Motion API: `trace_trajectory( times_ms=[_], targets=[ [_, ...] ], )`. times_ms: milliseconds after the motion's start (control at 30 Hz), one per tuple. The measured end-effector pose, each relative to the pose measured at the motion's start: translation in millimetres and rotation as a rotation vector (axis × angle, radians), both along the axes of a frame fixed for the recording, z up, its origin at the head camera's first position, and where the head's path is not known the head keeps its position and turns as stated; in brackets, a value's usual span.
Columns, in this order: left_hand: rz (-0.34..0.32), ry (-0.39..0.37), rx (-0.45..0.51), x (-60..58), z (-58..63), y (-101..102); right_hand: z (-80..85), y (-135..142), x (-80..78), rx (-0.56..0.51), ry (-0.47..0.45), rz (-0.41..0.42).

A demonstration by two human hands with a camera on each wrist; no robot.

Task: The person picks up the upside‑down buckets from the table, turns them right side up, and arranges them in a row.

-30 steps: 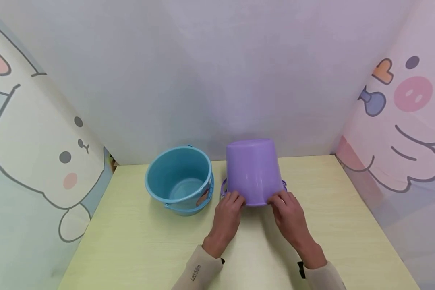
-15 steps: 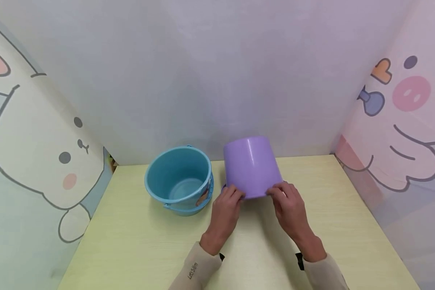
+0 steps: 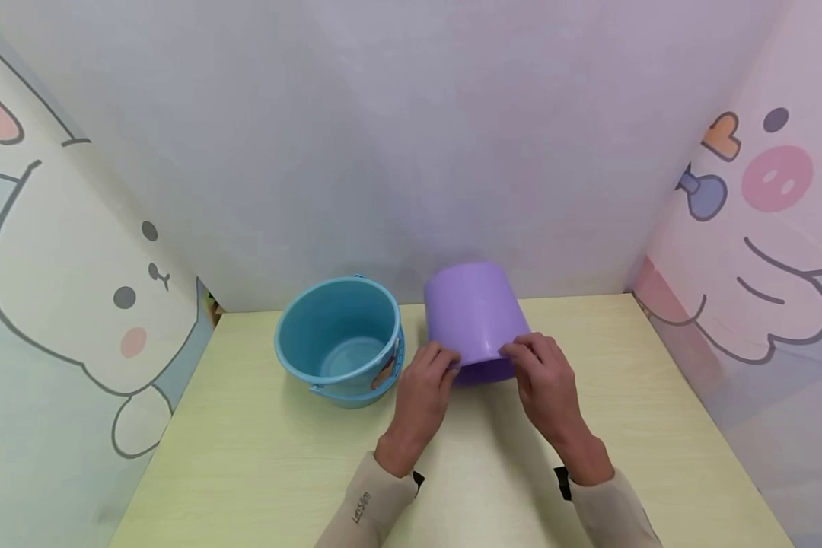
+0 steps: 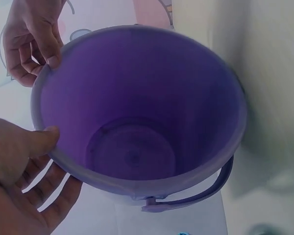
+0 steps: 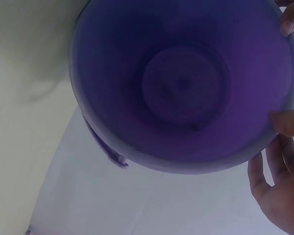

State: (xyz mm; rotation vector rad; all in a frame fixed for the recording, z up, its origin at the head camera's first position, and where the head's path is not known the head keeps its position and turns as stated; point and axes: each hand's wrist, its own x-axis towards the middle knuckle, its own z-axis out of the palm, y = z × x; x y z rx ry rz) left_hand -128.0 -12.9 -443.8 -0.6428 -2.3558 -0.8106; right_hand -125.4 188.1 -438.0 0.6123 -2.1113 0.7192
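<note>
A purple bucket (image 3: 473, 312) lies tipped in the head view, its mouth facing the person and its base toward the back wall. My left hand (image 3: 423, 388) pinches the upper rim on the left; my right hand (image 3: 546, 384) pinches it on the right. In the left wrist view, the left thumb (image 4: 44, 139) is inside the rim with the fingers outside. The right wrist view shows the bucket's hollow inside (image 5: 183, 88), and the right thumb (image 5: 286, 122) hooked over the rim. Its purple handle (image 4: 201, 193) hangs at the side.
Upright to the left, close beside the purple bucket, stands a blue bucket (image 3: 342, 335) with its handle (image 3: 363, 392) lowered. Both are on a pale wooden table (image 3: 260, 472). A plain back wall (image 3: 411, 152) rises behind, with cartoon-printed panels at the sides.
The purple bucket has tilted from nearly upside down to lying on its side, its front rim rising so the opening shows. Both hands have moved up slightly with the rim.
</note>
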Motion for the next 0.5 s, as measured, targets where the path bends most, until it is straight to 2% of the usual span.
trace_trajectory(
  times_ms=[133,300,400,500],
  targets=[
    [0.0,0.005,0.017,-0.8,2.4,-0.4,4.2,-1.5,-2.2,-0.006,0.007,0.006],
    [0.011,-0.027,0.028,-1.0,3.2,-0.5,6.0,-2.4,-4.2,-0.02,-0.012,0.01],
    [0.015,-0.039,0.033,-0.8,3.7,-0.8,2.0,-1.4,-4.5,-0.05,-0.031,0.006],
    [0.017,-0.045,0.038,-0.9,3.8,-1.4,-7.8,2.5,-2.7,-0.111,-0.072,-0.042]
  ],
)
